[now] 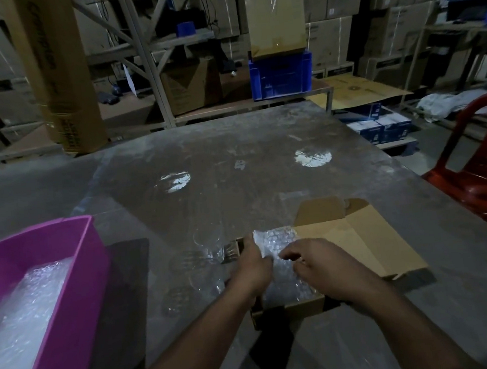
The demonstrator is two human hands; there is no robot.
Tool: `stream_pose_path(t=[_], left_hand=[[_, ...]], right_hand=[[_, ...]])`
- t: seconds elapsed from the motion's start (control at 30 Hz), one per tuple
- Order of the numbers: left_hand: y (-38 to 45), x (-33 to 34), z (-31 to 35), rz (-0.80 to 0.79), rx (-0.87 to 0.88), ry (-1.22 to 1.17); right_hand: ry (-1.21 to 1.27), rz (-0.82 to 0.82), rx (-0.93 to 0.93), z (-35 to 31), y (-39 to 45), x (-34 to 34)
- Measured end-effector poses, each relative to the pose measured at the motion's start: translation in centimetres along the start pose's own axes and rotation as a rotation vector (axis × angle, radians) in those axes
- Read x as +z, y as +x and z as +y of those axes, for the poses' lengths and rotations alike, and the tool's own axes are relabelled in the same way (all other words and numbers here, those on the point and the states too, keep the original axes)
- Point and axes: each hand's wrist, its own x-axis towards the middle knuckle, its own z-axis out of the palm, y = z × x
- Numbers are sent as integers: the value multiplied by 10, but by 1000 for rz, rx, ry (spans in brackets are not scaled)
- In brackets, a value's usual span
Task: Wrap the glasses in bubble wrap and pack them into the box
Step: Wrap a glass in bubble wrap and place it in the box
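dusty grey table (233,144) among warehouse shelving (147,45)

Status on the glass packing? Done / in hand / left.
Done: nothing clearly finished; what else the brown cardboard box contains is hidden. In hand: both hands, left hand and right hand, hold a bubble-wrapped bundle over the open box. Left: at least one clear drinking glass stands unwrapped on the table; more bubble wrap waits in the pink plastic tub.

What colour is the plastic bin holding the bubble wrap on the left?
The bin is bright pink-magenta, plain with no pattern, seen clearly in the head view.
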Motion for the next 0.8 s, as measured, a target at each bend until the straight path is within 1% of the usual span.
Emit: stream_pose_path(t=[0.07,0.13,0.23,0.3,0.37,0.47,0.53,0.6,0.73,0.8], left_hand=[[-2,-1,0,9,63,146],[-5,-4,-1,73,137,302],[-8,-14,-6,185,214,480],[-8,-18,-13,222,293,570],[-7,-17,-21,206,393,693],[-5,-13,-27,166,427,848],[-6,-10,-24,127,438,977],[-7,-7,-22,100,451,1076],[1,-3,-26,24,391,1135],[3,-2,-27,-19,362,1174]], right_hand=[[-107,-111,-21,-4,3,8],[-157,-178,0,-4,7,16],[-176,-224,21,-2,8,24],[-235,-247,-2,-1,11,27],[-282,-254,8,-3,21,28],[-372,-240,37,-6,36,27],[-412,-161,-35,-4,42,28],[-409,-149,-90,-2,47,30],[-469,-236,-147,-3,59,36],[-468,-273,-138,-2,64,38]])
